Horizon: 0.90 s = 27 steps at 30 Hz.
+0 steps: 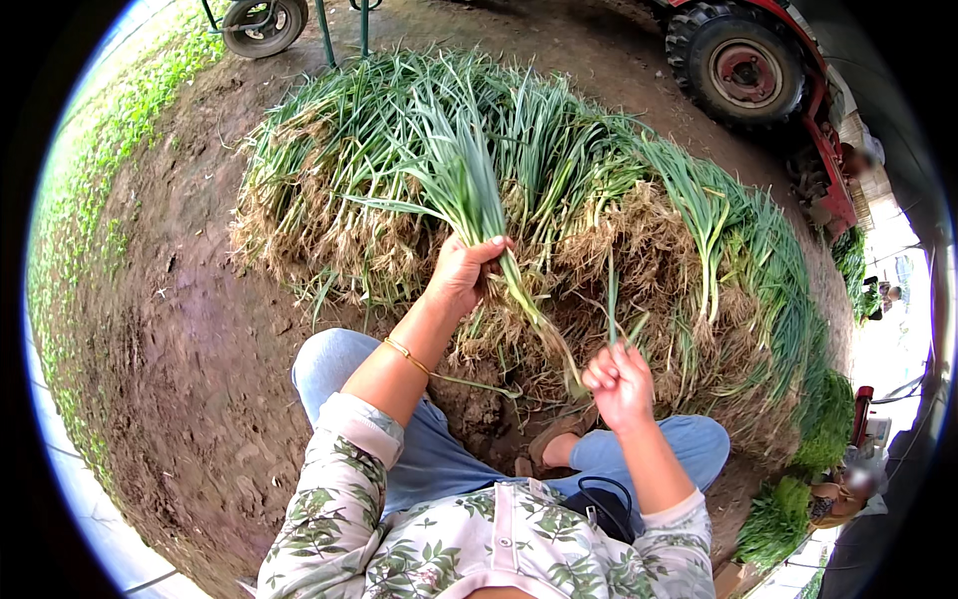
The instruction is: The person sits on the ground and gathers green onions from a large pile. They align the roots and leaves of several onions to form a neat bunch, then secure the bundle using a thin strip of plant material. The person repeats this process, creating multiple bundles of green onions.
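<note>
My left hand (pixel 465 273) is closed around a bunch of green allium plants (pixel 470 180) that look like green garlic. Their flat leaves fan out up and away from me, and the pale stems and roots (pixel 542 326) point down to the right. Close to those root ends, my right hand (pixel 621 385) has its fingers curled around a thin green leaf (pixel 613 303), which sticks up from the fist. A pale strip (pixel 575 374) lies by its fingertips; whether the hand grips this strip too I cannot tell.
A wide heap of the same plants (pixel 337 157) curves around me, with tangled brown roots (pixel 644 224) facing inward. Bare soil (pixel 202 359) lies at left. Beyond the heap stand a wheeled cart (pixel 266 26) and a red tractor's tyre (pixel 741 71). Another person (pixel 842 490) is at lower right.
</note>
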### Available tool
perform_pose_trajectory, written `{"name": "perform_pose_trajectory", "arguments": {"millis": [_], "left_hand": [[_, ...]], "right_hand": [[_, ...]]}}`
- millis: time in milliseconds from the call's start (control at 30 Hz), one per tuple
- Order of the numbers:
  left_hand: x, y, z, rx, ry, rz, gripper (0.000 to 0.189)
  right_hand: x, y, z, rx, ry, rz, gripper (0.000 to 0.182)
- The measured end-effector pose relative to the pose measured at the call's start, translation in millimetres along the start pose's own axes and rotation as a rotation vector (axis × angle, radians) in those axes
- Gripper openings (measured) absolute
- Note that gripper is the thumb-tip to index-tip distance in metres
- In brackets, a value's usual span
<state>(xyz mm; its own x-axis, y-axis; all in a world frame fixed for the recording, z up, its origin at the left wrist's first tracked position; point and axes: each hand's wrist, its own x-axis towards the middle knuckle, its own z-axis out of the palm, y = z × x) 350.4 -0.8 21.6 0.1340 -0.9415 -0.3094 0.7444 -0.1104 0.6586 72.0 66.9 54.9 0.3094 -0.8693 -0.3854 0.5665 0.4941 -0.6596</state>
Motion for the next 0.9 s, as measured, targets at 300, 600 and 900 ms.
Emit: {"name": "perform_pose_trajectory", "arguments": {"millis": [300, 600, 900], "left_hand": [[-13, -16, 24, 0.050, -0.185, -0.137, 0.015], [-9, -2, 8, 0.055, -0.135, -0.021, 0.009], [-1, 19, 4, -0.180, -0.231, -0.006, 0.043]], "right_hand": [[23, -15, 31, -0.897, 0.022, -0.104, 0.034], [75, 21, 58, -0.671, -0.100, -0.175, 0.006], [15, -39, -14, 0.026, -0.264, -0.018, 0.012]]}}
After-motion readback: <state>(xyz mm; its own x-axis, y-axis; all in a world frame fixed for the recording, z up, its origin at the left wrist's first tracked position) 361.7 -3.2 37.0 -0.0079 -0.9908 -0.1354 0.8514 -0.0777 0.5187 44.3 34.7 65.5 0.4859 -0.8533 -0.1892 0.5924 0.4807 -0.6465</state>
